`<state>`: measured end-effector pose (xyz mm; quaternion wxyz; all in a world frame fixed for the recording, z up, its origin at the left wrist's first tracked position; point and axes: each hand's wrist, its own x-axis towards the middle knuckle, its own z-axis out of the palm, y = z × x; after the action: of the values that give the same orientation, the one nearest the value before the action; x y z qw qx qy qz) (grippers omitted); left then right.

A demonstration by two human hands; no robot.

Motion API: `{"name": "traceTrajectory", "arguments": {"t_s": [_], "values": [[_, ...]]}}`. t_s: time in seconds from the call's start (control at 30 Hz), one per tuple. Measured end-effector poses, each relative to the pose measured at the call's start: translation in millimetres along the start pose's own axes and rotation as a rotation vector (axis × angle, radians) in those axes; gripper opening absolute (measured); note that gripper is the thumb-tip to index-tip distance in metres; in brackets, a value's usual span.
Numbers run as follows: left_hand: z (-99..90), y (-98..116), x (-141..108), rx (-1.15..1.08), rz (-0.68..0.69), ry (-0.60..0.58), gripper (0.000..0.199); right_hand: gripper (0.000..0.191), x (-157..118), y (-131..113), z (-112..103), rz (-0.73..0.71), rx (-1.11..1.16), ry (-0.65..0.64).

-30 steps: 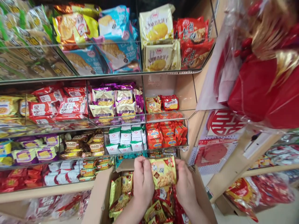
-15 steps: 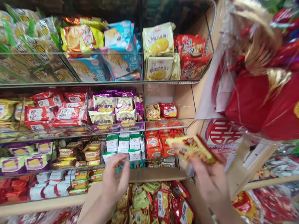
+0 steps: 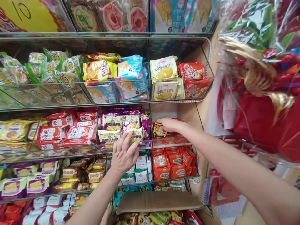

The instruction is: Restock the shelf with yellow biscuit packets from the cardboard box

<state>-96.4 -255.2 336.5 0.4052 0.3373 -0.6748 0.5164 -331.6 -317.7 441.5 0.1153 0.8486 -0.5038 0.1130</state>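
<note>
My right hand (image 3: 169,124) reaches into the right-hand compartment of the middle shelf, its fingers together and bent down over a yellow-and-brown snack packet (image 3: 159,129). Their undersides are hidden, and part of the grip with them. Red snack packets lie behind and below this hand, partly covered by it. My left hand (image 3: 126,152) is at the clear front panel of the neighbouring compartment, fingers loosely spread and nothing held. Its fingertips overlap the cream-and-purple biscuit packets (image 3: 133,134); whether they touch them I cannot tell.
Below the shelves stands an open cardboard box (image 3: 159,200) with yellow and red packets in it, one flap raised. Clear dividers and front lips (image 3: 178,142) bound the compartments. Plastic-wrapped red decorations (image 3: 262,118) hang at the right.
My right hand has carried a yellow-and-red packet from above the box up into the middle-shelf compartment. My left hand has risen to that shelf's front. The view has tilted upward.
</note>
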Motion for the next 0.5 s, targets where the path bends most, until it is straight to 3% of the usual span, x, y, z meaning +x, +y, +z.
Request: {"name": "traceTrajectory", "arguments": {"t_s": [0.07,0.23,0.5], "values": [[-0.9,-1.1,0.1,-0.004,0.008,0.006,0.042,0.042,4.6,-3.5,5.8,0.009,-0.033,-0.023],[1.8,0.4,0.3,-0.005,0.004,0.024,0.045,0.073,9.1,-10.0,16.1,0.057,-0.074,-0.076],[4.0,4.3,2.0,-0.016,-0.035,0.044,0.04,0.085,14.9,-7.6,21.1,0.116,-0.036,-0.115]]}}
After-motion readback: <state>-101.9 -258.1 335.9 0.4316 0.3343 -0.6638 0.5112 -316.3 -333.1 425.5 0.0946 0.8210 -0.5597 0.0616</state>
